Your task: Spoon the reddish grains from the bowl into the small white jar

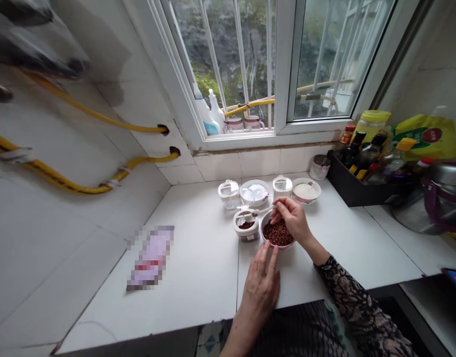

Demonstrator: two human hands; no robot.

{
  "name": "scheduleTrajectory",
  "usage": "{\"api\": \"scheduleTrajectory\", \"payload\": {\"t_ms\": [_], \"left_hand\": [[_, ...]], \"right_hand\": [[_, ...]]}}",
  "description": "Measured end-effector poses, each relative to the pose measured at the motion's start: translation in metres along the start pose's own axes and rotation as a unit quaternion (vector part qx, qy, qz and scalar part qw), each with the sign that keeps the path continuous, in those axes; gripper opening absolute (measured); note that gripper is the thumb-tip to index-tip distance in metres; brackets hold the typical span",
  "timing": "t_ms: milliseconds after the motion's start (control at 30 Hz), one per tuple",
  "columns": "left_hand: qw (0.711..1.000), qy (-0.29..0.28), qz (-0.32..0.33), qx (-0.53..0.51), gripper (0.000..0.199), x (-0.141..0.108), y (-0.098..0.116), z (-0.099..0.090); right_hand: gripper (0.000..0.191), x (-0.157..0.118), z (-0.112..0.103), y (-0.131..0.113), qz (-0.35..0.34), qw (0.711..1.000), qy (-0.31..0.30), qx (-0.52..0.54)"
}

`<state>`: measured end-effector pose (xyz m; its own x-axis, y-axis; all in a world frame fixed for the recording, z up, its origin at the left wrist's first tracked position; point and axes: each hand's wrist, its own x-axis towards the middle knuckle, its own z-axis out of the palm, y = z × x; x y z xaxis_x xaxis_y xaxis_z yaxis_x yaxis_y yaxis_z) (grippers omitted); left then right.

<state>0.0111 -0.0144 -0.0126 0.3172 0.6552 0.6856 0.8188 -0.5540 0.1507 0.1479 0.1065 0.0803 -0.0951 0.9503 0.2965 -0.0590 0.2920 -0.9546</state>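
Observation:
A bowl of dark red peppercorn-like grains (278, 234) stands on the white tiled counter. My right hand (292, 218) is above its rim, fingers pinched on the handle of a small white spoon (263, 210), which reaches left over a clear jar. That jar (246, 233) has a white rim and holds some of the same dark grains. My left hand (263, 277) has its fingers spread, fingertips against the near side of the bowl. Behind are a bowl of white grains (254, 192), a bowl of cream-coloured powder (306, 191) and two clear lidded jars (228, 194).
A black box of sauce bottles (356, 186) and a metal pot (417, 213) stand at the right. A small lidded jar (319, 167) is by the back wall. A pixelated purple item (151, 258) lies on the left counter (198, 277).

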Motion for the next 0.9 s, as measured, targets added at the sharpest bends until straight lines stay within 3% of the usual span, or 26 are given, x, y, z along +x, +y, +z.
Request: {"api": "scheduleTrajectory", "payload": {"t_ms": [67, 167, 267, 400, 500, 567, 767, 900], "left_hand": [[1.0, 0.0, -0.001, -0.003, 0.07, 0.0, 0.0, 0.001], [1.0, 0.0, 0.002, -0.01, 0.071, 0.0, -0.001, 0.001], [1.0, 0.001, 0.003, -0.01, 0.073, 0.0, 0.0, 0.002], [1.0, -0.009, -0.005, -0.006, 0.074, 0.0, 0.0, 0.004], [1.0, -0.018, -0.006, 0.002, 0.073, -0.001, 0.0, 0.004], [1.0, -0.025, -0.007, 0.005, 0.072, 0.0, 0.0, 0.003], [0.999, -0.03, -0.002, 0.011, 0.071, 0.001, 0.0, -0.001], [1.0, -0.027, -0.003, 0.012, 0.071, 0.001, 0.0, 0.0]], "right_hand": [[0.017, -0.006, 0.01, 0.001, -0.091, 0.991, -0.024, -0.091], [0.017, -0.012, 0.016, 0.002, -0.23, 0.945, -0.073, -0.221], [0.018, -0.011, 0.009, 0.001, -0.276, 0.923, -0.079, -0.256], [0.016, -0.002, -0.012, -0.012, -0.23, 0.945, -0.066, -0.224], [0.014, 0.007, -0.03, -0.026, -0.184, 0.945, -0.094, -0.253], [0.015, 0.013, -0.039, -0.035, -0.147, 0.932, -0.118, -0.309], [0.021, 0.021, -0.052, -0.054, -0.104, 0.857, -0.138, -0.485], [0.026, 0.018, -0.044, -0.052, -0.053, 0.844, -0.191, -0.499]]}}
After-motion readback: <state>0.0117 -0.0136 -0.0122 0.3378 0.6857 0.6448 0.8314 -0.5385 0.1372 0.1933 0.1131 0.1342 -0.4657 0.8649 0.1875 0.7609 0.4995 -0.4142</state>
